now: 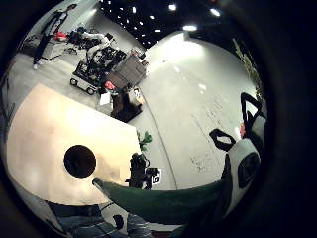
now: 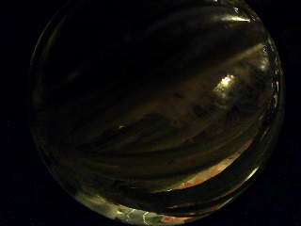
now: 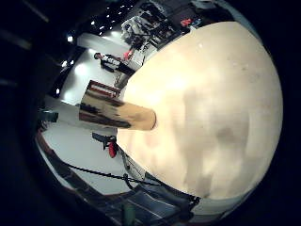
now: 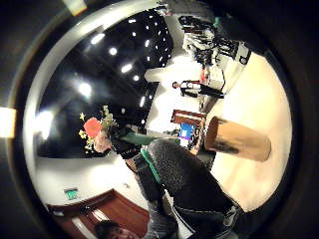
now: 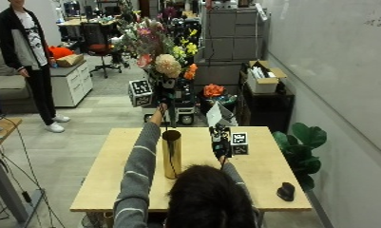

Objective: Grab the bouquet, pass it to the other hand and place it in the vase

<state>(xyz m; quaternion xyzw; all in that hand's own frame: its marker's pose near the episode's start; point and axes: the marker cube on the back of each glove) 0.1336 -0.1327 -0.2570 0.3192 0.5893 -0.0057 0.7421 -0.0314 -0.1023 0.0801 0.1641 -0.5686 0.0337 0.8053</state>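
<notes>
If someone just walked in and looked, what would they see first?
Probably the big bouquet of pink, cream, orange and yellow flowers, held up high over the far side of the table by the left hand. Next comes the tall shiny gold vase, standing upright on the table right below it. The right hand hangs over the table beside the vase and holds nothing.

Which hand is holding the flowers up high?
The left hand grips the bouquet, raised above the gold vase. The right hand holds nothing, lower over the table.
</notes>
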